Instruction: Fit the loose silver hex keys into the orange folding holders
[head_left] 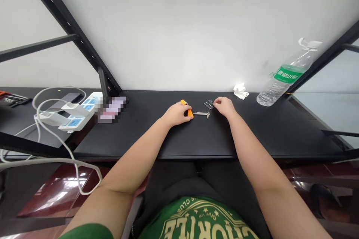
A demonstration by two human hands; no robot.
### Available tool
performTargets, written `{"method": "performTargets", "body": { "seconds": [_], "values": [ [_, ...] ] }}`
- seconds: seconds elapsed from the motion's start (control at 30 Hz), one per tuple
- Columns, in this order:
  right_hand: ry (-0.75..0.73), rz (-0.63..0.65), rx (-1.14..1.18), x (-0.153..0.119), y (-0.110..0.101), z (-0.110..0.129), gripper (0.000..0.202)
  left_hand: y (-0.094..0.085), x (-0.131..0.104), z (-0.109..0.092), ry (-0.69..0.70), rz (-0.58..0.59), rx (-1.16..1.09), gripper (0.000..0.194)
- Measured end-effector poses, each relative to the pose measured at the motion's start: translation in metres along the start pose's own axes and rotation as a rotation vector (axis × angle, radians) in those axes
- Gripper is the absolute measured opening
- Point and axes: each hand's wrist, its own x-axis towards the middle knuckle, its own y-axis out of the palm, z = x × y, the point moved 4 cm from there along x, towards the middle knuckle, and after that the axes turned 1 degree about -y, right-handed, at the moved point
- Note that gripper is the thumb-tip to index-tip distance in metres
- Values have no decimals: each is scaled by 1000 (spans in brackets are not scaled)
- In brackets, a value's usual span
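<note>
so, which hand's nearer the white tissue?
Right. Right hand is left of the tissue, at loose hex keys; left hand is farther left, gripping the orange holder.

The head camera looked forward and steeply down from above and behind the left fingers (185,119) and right fingers (218,101). It stood well back, its wide view placing them near mid-frame, with the surface (146,119) around them, the wall (174,37) beyond and the green shirt (202,213) nearest.

orange holder (190,114) partly behind left fingers (185,119), lilac item (113,109) pixelated; shirt (196,214) cut off
</note>
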Motion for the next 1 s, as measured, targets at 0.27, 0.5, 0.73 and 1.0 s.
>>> {"method": "performTargets", "body": {
  "seconds": [0.27, 0.5, 0.73, 1.0],
  "values": [
    [74, 96, -165, 4, 1, 13, 13, 1, 1, 0, 13, 4, 4, 49],
    [103, 343, -319, 27, 2, 24, 15, 1, 1, 1, 4, 4, 3, 49],
    [93, 245, -46, 11, -3, 20, 9, 2, 1, 3, 16, 9, 3, 50],
    [72, 188, 154, 0, -9, 13, 18, 2, 0, 3, 17, 9, -9, 49]
  ]
}}
